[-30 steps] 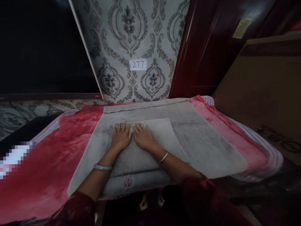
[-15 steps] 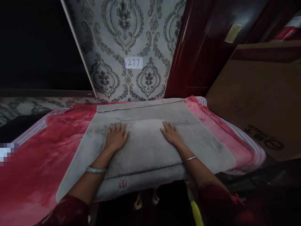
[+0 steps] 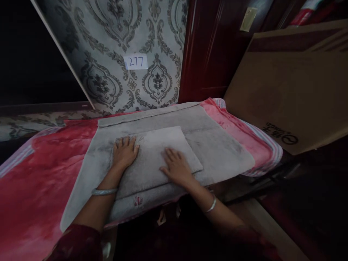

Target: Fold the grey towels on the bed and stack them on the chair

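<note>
Shifted right hand (image 3: 177,167) inward across grey, rectangular, folded plush cloth (image 3: 149,159) beneath fingers (image 3: 127,141) | kept left hand (image 3: 125,153) flat | with fingers spread, holding nothing | apparently smoothing

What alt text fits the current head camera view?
A person's left hand and blurred right hand are spread, palms down, over a rectangular gray plush panel on larger gray fabric, laid over a red blanket; behind, damask wallpaper bears a "277" label.
</note>
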The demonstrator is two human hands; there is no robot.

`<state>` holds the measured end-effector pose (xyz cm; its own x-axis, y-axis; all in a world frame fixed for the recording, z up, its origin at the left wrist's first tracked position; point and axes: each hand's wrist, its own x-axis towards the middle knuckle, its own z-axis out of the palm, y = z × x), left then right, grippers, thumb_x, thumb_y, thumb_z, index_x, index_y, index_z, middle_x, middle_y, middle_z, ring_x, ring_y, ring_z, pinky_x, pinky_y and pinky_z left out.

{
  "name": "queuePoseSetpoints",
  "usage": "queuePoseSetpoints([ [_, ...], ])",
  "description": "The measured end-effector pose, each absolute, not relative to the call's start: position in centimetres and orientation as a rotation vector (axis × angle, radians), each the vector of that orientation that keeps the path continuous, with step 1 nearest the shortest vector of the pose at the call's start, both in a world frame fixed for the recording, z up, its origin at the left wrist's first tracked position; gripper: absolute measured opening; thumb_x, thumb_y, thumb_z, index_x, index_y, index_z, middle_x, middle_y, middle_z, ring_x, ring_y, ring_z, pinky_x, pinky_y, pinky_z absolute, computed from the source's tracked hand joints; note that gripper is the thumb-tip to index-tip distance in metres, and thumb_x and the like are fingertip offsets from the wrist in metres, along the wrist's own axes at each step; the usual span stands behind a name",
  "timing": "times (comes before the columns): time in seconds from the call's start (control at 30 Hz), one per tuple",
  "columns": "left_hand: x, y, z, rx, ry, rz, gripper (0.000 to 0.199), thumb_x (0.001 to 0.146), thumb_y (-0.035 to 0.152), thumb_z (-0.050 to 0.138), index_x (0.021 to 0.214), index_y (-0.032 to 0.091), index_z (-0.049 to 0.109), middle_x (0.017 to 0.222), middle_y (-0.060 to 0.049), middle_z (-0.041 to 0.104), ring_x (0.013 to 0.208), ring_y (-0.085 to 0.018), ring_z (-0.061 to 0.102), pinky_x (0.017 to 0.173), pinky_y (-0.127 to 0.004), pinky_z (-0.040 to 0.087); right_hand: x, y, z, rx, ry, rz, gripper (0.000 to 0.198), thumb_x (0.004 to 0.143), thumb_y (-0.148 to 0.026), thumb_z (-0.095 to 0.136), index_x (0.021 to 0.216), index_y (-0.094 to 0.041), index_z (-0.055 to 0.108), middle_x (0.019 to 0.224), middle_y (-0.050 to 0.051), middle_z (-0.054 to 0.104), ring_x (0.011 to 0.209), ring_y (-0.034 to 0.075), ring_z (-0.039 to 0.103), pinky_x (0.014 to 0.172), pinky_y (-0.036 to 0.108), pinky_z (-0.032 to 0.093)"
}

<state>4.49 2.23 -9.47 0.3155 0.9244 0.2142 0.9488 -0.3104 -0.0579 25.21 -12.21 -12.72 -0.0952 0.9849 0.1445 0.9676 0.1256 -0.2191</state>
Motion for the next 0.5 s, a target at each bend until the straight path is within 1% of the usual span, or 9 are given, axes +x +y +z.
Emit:
queuePoseSetpoints([
  [0.1,4.5,2.2,-9.4,-2.415,-1.726,-0.223,0.059,0.101,0.043,0.033,0.154,0.019,0.044,0.159,-0.017,0.041,0.146,-0.042,0.034,0.116,-0.062,0.029,30.3,-14.3,-13.9,-2.141,-1.967,0.083,0.064,0.104,-0.045,0.039,0.159,-0.014,0.033,0.166,0.011,0.023,0.154,0.028,0.019,0.123,0.052,0.02],
  [0.17,4.6,2.2,-9.4,-2.419,-1.716,-0.248,0.059,0.101,0.043,0.033,0.153,0.019,0.045,0.158,-0.017,0.042,0.146,-0.042,0.035,0.116,-0.062,0.029,32.8,-15.5,-14.4,-2.212,-1.898,0.073,0.061,0.104,-0.039,0.035,0.16,-0.016,0.032,0.166,0.009,0.026,0.154,0.026,0.021,0.122,0.052,0.022],
  [0.27,4.6,1.7,-9.3,-2.419,-1.728,-0.264,0.058,0.101,0.043,0.033,0.152,0.019,0.046,0.157,-0.016,0.044,0.146,-0.041,0.035,0.116,-0.061,0.029,34.5,-16.0,-14.2,-2.268,-1.848,0.017,0.056,0.104,-0.038,0.034,0.155,-0.017,0.042,0.162,0.011,0.035,0.152,0.03,0.026,0.118,0.057,0.027],
  [0.33,4.6,1.3,-9.0,-2.432,-1.739,-0.246,0.057,0.101,0.041,0.033,0.152,0.018,0.047,0.158,-0.015,0.043,0.146,-0.039,0.035,0.118,-0.059,0.028,34.1,-14.9,-13.1,-2.245,-1.83,-0.082,0.053,0.104,-0.036,0.034,0.151,-0.016,0.049,0.162,0.014,0.035,0.151,0.032,0.027,0.117,0.058,0.029],
  [0.37,4.6,1.1,-8.7,-2.442,-1.745,-0.237,0.057,0.102,0.04,0.032,0.152,0.017,0.046,0.158,-0.015,0.043,0.146,-0.037,0.035,0.119,-0.058,0.027,33.4,-13.9,-12.2,-2.201,-1.844,-0.126,0.053,0.104,-0.034,0.033,0.151,-0.016,0.048,0.162,0.014,0.034,0.151,0.031,0.027,0.117,0.057,0.029],
  [0.43,4.6,0.6,-8.1,-2.46,-1.764,-0.237,0.056,0.102,0.036,0.031,0.152,0.014,0.043,0.158,-0.016,0.043,0.148,-0.033,0.035,0.122,-0.057,0.024,31.3,-11.2,-10.2,-2.074,-1.928,-0.149,0.054,0.104,-0.03,0.034,0.155,-0.016,0.042,0.163,0.014,0.032,0.151,0.028,0.027,0.118,0.053,0.029],
  [0.5,4.4,0.0,-7.5,-2.451,-1.81,-0.254,0.057,0.101,0.032,0.032,0.153,0.011,0.041,0.159,-0.018,0.041,0.149,-0.031,0.033,0.123,-0.056,0.021,28.2,-8.1,-8.1,-1.957,-2.051,-0.082,0.057,0.102,-0.028,0.036,0.158,-0.017,0.037,0.164,0.012,0.031,0.152,0.026,0.026,0.12,0.051,0.028],
])
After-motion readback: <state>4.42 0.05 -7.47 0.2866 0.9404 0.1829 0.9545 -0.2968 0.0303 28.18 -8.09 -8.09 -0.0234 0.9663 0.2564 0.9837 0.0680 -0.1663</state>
